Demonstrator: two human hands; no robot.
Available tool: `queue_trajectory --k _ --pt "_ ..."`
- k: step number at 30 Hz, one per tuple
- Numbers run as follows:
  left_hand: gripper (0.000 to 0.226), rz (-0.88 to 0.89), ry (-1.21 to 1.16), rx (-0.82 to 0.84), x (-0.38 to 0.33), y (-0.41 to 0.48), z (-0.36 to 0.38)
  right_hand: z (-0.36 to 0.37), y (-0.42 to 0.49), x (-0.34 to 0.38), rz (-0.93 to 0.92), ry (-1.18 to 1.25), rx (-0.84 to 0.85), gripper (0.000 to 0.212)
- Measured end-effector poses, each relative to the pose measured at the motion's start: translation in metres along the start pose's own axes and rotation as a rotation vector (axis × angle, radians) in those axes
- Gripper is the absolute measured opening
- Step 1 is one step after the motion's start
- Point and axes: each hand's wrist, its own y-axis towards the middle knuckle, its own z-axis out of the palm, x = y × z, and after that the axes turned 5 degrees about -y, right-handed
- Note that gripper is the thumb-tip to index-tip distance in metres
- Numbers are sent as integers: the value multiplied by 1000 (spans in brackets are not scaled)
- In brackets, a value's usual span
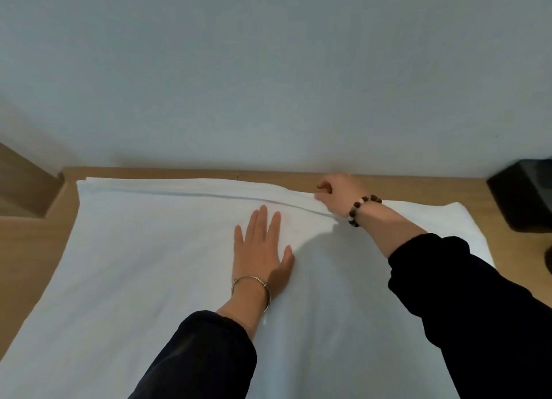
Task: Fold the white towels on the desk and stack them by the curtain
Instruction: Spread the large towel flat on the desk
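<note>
A large white towel (pixel 143 273) lies spread over most of the wooden desk (pixel 33 249), reaching from the far edge down past the bottom of the view. My left hand (pixel 263 249) lies flat on the middle of it, fingers straight and spread. My right hand (pixel 337 194) is at the towel's far edge near the wall, its fingers curled and pinching a fold of the cloth. A raised crease runs left from that hand along the back of the towel. No curtain is in view.
A pale wall (pixel 268 70) rises directly behind the desk. A black object (pixel 525 195) stands at the desk's right end. A wooden ledge (pixel 24 186) juts in at the far left. Bare wood shows along both sides of the towel.
</note>
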Motion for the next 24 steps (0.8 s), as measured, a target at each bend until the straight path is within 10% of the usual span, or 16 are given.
queue_trajectory --k 4,9,19,24 --pt "72 -5 -27 -28 1 0 0 1 16 13 -68 -223 158 15" --pt "74 19 -3 -18 3 2 2 7 14 12 -108 -511 -190 15" --pt "76 30 96 31 2 3 3 9 11 4 6 -58 -302 11" --pt "70 48 70 17 2 2 1 -9 -27 -23 -104 0 69 29"
